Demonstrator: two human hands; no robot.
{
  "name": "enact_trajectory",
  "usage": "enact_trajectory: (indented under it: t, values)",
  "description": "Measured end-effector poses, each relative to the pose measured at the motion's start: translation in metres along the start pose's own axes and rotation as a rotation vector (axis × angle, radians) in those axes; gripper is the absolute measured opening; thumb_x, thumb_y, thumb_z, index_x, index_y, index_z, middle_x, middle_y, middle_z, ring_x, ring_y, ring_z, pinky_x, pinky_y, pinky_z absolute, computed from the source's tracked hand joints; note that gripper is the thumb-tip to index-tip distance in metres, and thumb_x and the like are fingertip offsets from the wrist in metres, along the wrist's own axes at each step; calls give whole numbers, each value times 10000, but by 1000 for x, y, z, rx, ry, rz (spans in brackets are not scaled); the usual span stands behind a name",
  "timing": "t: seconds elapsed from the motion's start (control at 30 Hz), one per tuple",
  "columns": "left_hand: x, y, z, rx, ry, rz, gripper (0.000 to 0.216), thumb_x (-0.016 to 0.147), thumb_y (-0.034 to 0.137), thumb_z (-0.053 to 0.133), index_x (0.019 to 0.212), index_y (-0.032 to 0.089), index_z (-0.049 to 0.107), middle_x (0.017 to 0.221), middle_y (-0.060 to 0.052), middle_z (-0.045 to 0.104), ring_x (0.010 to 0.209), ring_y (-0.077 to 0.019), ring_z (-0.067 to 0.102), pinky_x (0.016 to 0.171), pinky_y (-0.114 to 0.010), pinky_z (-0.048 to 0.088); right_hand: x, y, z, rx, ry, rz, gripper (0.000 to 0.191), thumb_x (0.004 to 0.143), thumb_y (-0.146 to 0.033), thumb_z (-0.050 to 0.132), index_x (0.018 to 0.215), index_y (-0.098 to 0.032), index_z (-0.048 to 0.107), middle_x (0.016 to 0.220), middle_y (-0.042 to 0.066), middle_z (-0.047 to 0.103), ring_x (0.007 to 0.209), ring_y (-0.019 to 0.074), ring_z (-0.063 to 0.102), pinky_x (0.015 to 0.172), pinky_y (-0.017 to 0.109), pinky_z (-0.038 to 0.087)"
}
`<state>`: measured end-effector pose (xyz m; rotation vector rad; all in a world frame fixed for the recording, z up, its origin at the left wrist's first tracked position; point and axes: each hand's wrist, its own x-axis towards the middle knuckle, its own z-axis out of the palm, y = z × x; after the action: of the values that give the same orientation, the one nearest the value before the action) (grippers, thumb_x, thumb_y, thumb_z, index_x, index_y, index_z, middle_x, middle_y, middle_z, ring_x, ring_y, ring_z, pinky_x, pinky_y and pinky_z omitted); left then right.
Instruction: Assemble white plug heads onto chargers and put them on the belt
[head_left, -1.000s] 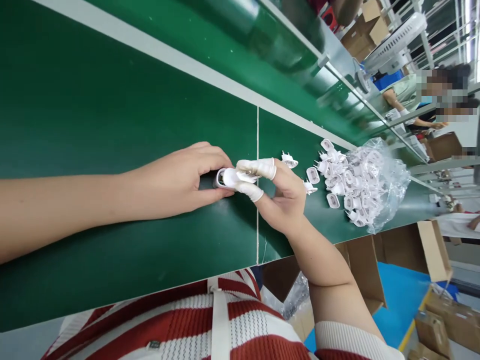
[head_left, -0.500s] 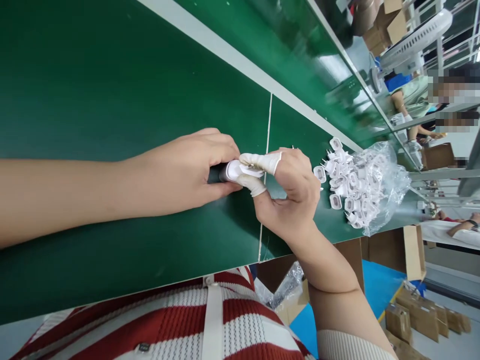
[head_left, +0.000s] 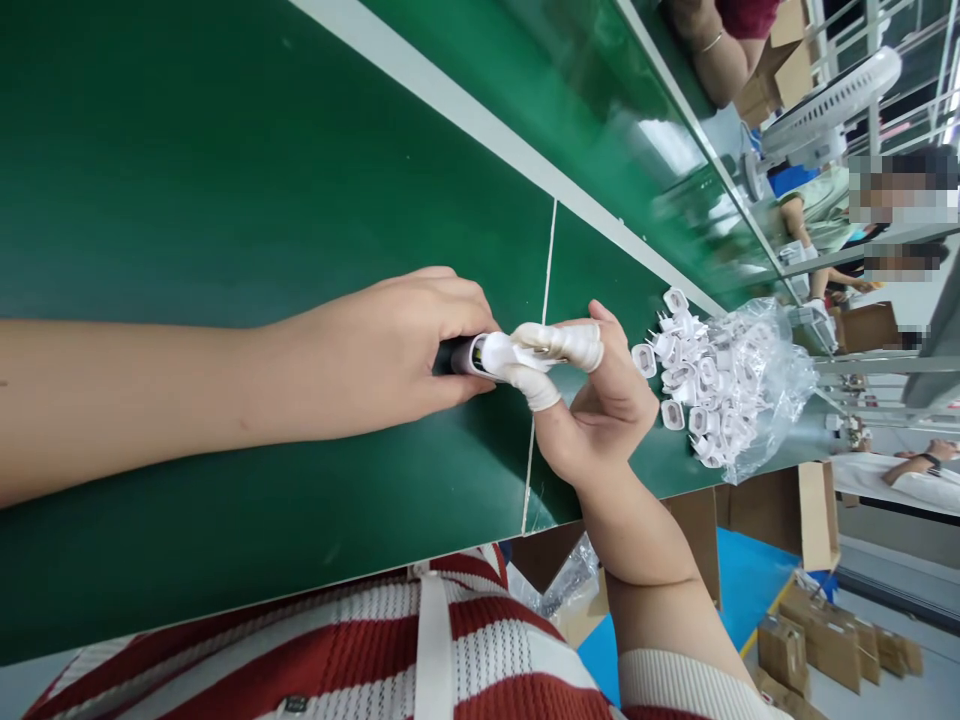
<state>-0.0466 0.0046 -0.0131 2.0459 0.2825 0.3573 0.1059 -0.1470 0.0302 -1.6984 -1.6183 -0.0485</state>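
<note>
My left hand [head_left: 442,335] lies over the green table, its fingers and thumb closed around a white oval housing [head_left: 465,357] whose open end faces right. Most of the housing is hidden under the hand. A white plug cap [head_left: 496,353] is pinched in my right hand [head_left: 600,400], between a thumb and forefinger wrapped in white finger covers. Metal shows between those fingers. Cap and housing meet at a slant, with a dark opening visible at the housing's rim. Several similar white plug caps [head_left: 705,380] with pins lie piled to the right of my right hand.
A clear plastic bag [head_left: 780,370] lies under and beside the pile on the green table [head_left: 225,200]. A transparent panel [head_left: 600,120] runs along the far side. Cardboard boxes [head_left: 780,510] stand below the near edge. Co-workers sit beyond, near a white fan [head_left: 832,100].
Both hands have shifted slightly right in view. The right hand has drawn the plug cap a little away from the housing, and the housing's dark opening now shows.
</note>
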Motion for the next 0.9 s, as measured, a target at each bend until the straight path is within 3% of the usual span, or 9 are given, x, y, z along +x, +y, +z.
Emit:
enact_trajectory:
  t: [0.13, 0.3, 0.47, 0.57, 0.73, 0.9]
  values:
    - [0, 0, 0, -10, -12, -25, 218, 846, 487, 641, 898, 303, 746, 1041, -28, 711, 1066, -305, 640, 963, -438, 524, 3, -6, 1, -86, -58, 37, 105, 953, -325, 726, 1050, -331, 765, 900, 13, 749, 919, 259, 736, 1244, 623, 402]
    - [0, 1, 0, -4, 7, 19, 219, 844, 452, 632, 907, 275, 744, 1030, -21, 720, 1046, -292, 645, 964, -423, 509, 3, -11, -1, -119, -62, -58, 138, 943, -262, 743, 1053, -344, 761, 922, 1, 749, 935, 252, 731, 1256, 587, 394]
    - [-1, 1, 1, 58, 27, 80, 207, 879, 400, 587, 906, 249, 727, 1006, -24, 705, 1024, -262, 639, 897, -370, 496, 7, -11, 0, -145, -33, -107, 135, 944, -219, 739, 1054, -296, 739, 870, -19, 743, 852, 203, 732, 1145, 505, 510]
    - [-1, 1, 2, 84, 41, 106, 200, 891, 384, 586, 921, 244, 726, 996, -21, 707, 998, -251, 642, 864, -357, 494, 9, -10, 1, -218, 9, -202, 137, 928, -170, 728, 1011, -279, 725, 817, -22, 723, 848, 201, 729, 1125, 482, 507]
    - [-1, 1, 3, 106, 53, 106, 185, 883, 392, 604, 892, 242, 711, 973, -18, 712, 984, -251, 654, 840, -354, 499, 10, -8, 1, -137, -64, -85, 61, 992, -255, 671, 1013, -268, 727, 861, -12, 758, 821, 189, 734, 1094, 469, 528]
    - [0, -1, 4, 118, 67, 108, 179, 880, 400, 615, 884, 246, 707, 974, -13, 720, 984, -249, 665, 842, -352, 501, 7, -6, 2, -236, -10, -133, 34, 968, -266, 699, 993, -267, 723, 848, -9, 750, 831, 195, 726, 1101, 466, 497]
